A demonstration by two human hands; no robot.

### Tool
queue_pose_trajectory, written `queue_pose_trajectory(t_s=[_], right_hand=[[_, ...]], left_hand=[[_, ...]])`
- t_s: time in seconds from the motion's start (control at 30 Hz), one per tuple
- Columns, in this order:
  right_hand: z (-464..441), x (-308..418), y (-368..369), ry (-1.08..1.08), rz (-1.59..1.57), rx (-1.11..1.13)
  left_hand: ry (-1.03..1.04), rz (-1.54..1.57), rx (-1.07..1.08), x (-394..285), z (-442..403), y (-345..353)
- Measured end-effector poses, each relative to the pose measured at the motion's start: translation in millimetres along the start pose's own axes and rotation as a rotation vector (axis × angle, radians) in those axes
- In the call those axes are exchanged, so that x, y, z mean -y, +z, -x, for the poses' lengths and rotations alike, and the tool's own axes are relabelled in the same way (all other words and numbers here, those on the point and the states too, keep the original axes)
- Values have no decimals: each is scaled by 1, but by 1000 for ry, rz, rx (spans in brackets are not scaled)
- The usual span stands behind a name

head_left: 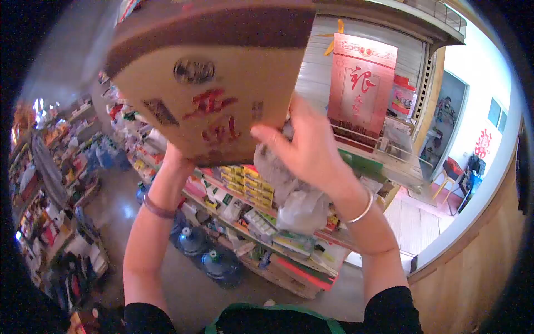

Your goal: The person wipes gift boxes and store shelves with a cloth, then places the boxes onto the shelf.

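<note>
A brown cardboard box (217, 72) with a dark top band and red characters is held up, tilted, at the top centre. My left hand (179, 157) supports its lower left corner, with the fingers hidden behind it. At the lower right edge is my right hand (314, 147), its thumb lying by the box's face. A grey cloth (275, 172) shows between that thumb and the fingers and hangs below the hand. Right of the box, a pink and red box (362, 83) stands upright on a shelf.
Below my hands, a shelf unit holds yellow packets (247, 186) and other goods, with a clear plastic bag (303, 212) in front. Large blue water bottles (218, 264) stand on the floor (119, 206). Crowded shelves line the left; a doorway (445, 122) is at right.
</note>
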State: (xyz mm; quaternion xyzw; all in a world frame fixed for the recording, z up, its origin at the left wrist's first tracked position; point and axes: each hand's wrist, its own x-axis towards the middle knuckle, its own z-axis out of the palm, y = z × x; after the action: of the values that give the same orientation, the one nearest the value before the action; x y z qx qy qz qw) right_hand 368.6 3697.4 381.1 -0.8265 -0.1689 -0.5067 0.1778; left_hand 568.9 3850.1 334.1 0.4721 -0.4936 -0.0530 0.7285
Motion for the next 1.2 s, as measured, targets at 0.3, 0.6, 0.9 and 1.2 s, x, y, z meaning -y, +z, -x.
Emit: queue_pose_trajectory(t_s=[0.3, 0.6, 0.9, 1.2], right_hand=[[-68, -73, -1, 111, 204, -63], [-71, -97, 6, 228, 472, -118], [-70, -109, 6, 437, 603, -100], [-77, -126, 8, 659, 787, -13]], left_hand=[[66, 57, 169, 56, -161, -3], [-30, 180, 354, 117, -227, 13], [-303, 286, 515, 144, -248, 37], [-547, 271, 643, 152, -244, 47]])
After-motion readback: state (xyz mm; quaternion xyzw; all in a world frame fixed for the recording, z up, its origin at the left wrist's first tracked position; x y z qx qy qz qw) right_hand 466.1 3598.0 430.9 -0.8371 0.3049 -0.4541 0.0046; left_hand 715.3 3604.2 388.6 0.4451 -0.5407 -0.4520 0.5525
